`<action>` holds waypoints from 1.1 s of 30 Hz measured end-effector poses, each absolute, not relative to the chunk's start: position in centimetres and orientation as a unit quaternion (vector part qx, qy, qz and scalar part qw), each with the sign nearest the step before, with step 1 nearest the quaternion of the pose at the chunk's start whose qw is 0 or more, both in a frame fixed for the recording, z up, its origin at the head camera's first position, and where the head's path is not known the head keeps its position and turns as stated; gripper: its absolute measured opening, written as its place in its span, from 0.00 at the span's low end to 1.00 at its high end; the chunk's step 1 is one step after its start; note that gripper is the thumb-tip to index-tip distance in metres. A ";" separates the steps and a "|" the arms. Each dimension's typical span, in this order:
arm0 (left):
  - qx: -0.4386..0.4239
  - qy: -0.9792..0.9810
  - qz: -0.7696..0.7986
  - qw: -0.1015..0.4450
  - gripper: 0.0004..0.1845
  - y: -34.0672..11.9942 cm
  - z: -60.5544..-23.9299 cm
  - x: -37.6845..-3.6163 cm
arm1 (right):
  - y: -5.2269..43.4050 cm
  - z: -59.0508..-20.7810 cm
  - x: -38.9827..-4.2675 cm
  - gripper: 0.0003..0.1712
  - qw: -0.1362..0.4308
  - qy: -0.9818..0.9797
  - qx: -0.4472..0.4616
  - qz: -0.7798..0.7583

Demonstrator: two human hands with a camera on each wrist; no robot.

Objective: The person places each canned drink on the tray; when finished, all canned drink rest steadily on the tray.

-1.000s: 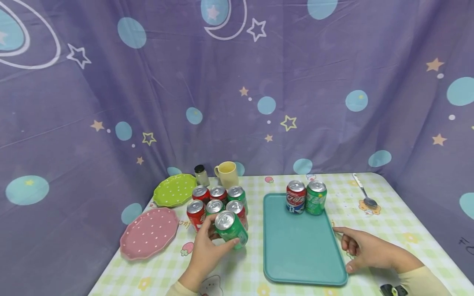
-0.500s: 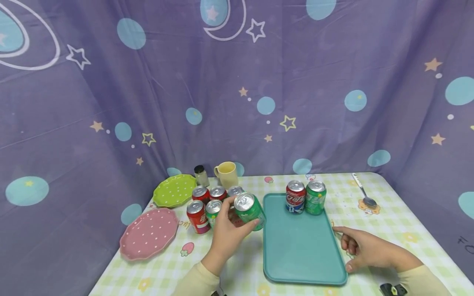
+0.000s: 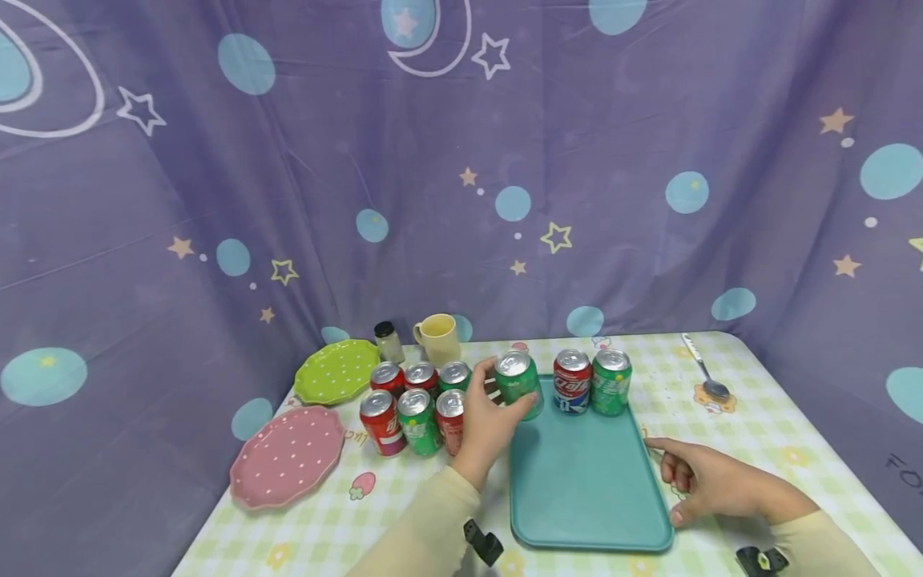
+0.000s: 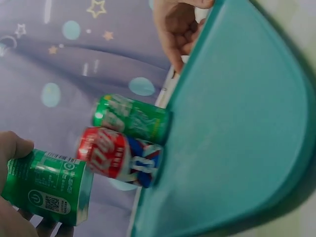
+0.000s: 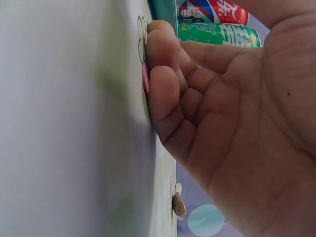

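My left hand (image 3: 489, 425) grips a green soda can (image 3: 516, 383) around its side, over the far left corner of the teal tray (image 3: 587, 489). In the left wrist view the held can (image 4: 59, 182) is tilted, its base toward the tray. On the tray's far end a red and blue soda can (image 3: 572, 385) and another green soda can (image 3: 610, 386) stand upright, side by side. My right hand (image 3: 714, 481) rests beside the tray's right edge, index fingertip and thumb right at the rim. Its other fingers (image 5: 165, 94) curl loosely.
Left of the tray stand several red and green soda cans (image 3: 418, 425) in two rows. Behind them are a yellow mug (image 3: 441, 340) and a black-lidded jar (image 3: 389, 344). A green plate (image 3: 336, 372) and pink plate (image 3: 288, 458) lie farther left, a spoon (image 3: 714, 388) at right.
My left hand has carried the green can up and right, from in front of the grouped cans to over the tray's far left corner. The right hand has stayed at the tray's edge.
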State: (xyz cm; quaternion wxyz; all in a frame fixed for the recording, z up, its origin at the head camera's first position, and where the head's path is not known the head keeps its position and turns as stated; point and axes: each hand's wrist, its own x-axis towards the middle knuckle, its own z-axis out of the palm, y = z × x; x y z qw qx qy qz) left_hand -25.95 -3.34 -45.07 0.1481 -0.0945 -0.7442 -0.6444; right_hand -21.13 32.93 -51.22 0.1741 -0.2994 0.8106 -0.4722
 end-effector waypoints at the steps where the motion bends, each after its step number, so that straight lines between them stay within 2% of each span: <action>1: -0.091 -0.745 -0.643 0.150 0.39 -3.0 -45.4 -26.3 | 32.9 -51.2 -21.1 0.64 0.176 0.811 -0.298 -0.472; 14: -0.037 -0.759 -0.633 0.145 0.38 0.2 -49.2 -30.2 | 32.9 -51.0 -21.1 0.64 0.183 0.811 -0.286 -0.477; 33: -0.040 -0.771 -0.621 0.134 0.38 0.5 -50.4 -32.0 | 32.8 -51.0 -21.0 0.64 0.185 0.808 -0.287 -0.480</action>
